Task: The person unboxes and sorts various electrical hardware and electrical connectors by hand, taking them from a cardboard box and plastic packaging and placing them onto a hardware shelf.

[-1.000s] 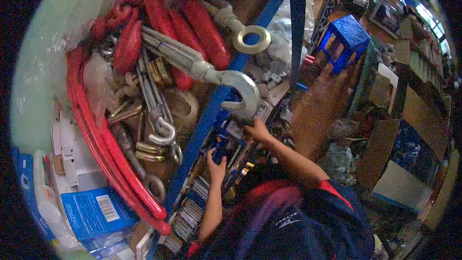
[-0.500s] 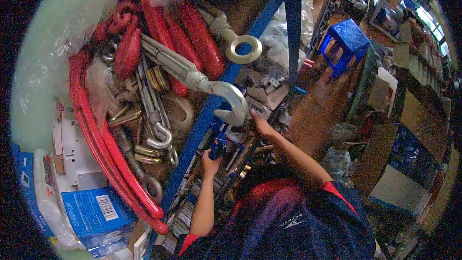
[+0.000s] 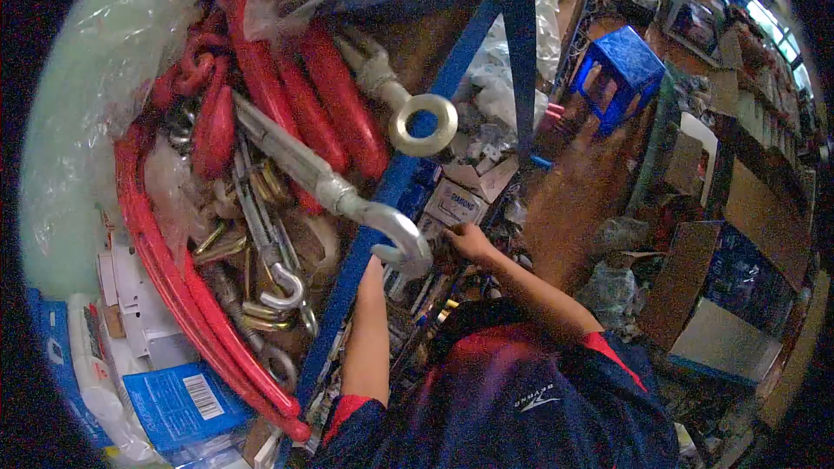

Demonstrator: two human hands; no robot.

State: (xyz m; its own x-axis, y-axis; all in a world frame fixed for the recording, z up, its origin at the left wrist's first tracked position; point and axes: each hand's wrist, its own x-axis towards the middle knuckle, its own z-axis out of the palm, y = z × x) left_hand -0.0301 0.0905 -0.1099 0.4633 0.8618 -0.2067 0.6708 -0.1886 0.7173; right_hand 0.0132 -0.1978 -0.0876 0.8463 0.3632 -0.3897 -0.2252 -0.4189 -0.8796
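1. Hardware storeroom seen from above: blue steel shelving [image 3: 519, 61] on the left, an aisle of brown floor [image 3: 582, 200] to the right, with a blue plastic stool [image 3: 618, 65] far off and cardboard cartons [image 3: 695, 269] along the right side.
2. Top shelf, left: red lifting slings [image 3: 174, 278] coiled around loose steel rigging. A large turnbuckle hook [image 3: 401, 239] and an eye ring [image 3: 423, 124] overhang the shelf's front rail.
3. Lower shelf, centre: small packed boxes. Among them is a white labelled box [image 3: 453, 204], flap lifted, with its long side running from near left to far right.
4. Right hand [image 3: 469, 241]: reaches out from the near right, fingertips at the near edge of the white labelled box. Whether it grips cannot be told.
5. Left hand [image 3: 373, 267]: raised along the front rail and mostly hidden behind the turnbuckle hook, so its grip cannot be told. It is just beside the hook, and left of the box.
6. Key relation: the box lies just far and left of the right hand, which is the nearer of the two.
7. Clearance: the hook's tip hangs close on the left and neighbouring boxes crowd the far side. Open room lies to the right and near, toward the aisle.
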